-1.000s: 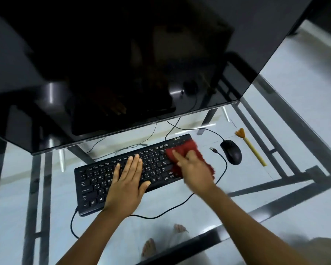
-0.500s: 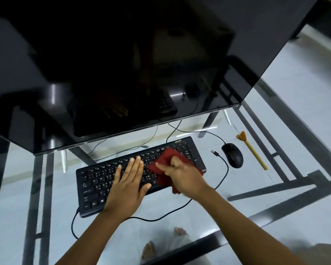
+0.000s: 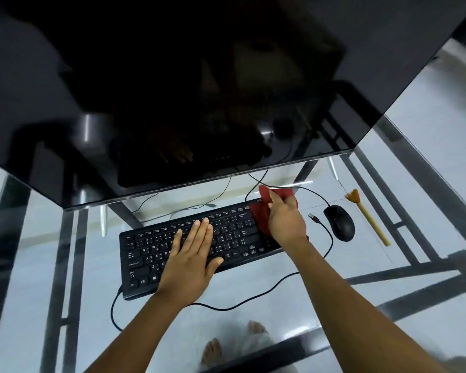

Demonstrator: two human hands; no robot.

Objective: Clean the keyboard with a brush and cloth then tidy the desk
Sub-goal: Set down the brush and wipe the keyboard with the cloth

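Observation:
A black keyboard (image 3: 145, 251) lies on the glass desk (image 3: 428, 224) in front of me. My left hand (image 3: 193, 254) rests flat on its middle keys, fingers straight. My right hand (image 3: 285, 219) presses a red cloth (image 3: 261, 211) onto the keyboard's far right end, over the number pad. The cloth bunches under the palm and sticks out past the keyboard's back edge. A small brush (image 3: 369, 219) with a yellow handle and orange bristles lies on the glass to the right of the mouse.
A black mouse (image 3: 339, 223) sits right of the keyboard, with a loose USB plug (image 3: 314, 218) and cables around it. A large dark monitor (image 3: 172, 90) overhangs the back of the desk. Bare feet show through the glass below.
My right hand has swept the cloth from the keyboard's middle back to its far right end. My left hand has stayed flat on the keys.

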